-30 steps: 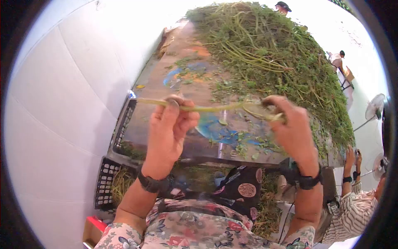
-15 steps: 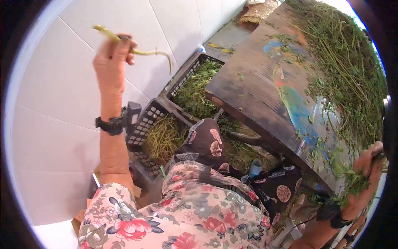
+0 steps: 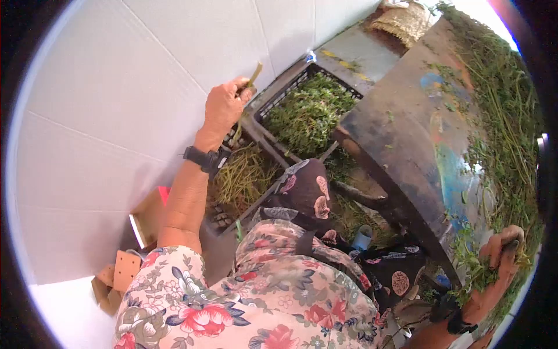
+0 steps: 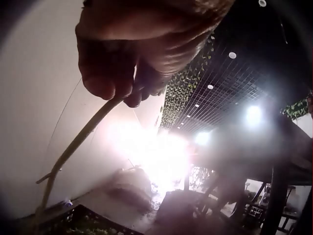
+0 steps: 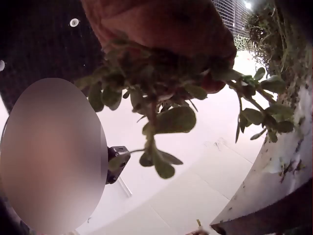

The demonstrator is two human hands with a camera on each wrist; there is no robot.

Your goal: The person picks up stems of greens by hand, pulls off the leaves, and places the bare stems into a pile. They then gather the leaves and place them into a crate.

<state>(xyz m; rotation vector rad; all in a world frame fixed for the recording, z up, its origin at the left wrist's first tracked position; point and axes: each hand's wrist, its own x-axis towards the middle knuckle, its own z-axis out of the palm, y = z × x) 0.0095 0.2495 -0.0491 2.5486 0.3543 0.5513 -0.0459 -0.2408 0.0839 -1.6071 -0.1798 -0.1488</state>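
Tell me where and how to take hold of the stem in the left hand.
Probably the bare length of the stem between the left hand and the small side shoot, fingers closing across it from the side away from the wall. In the left wrist view that stretch is slim and uncovered, while the hand hides the part above.

White wall (image 3: 110, 134) with thin seams at the left of the head view. Grey floor (image 3: 375, 49) marked with a yellow stripe (image 3: 351, 65). Table (image 3: 389, 125): dark brown top, blue and orange patches. Dark grid ceiling (image 4: 234, 88) fitted with round lights (image 4: 233, 55); bright glare (image 4: 154, 152) below, in the left wrist view.
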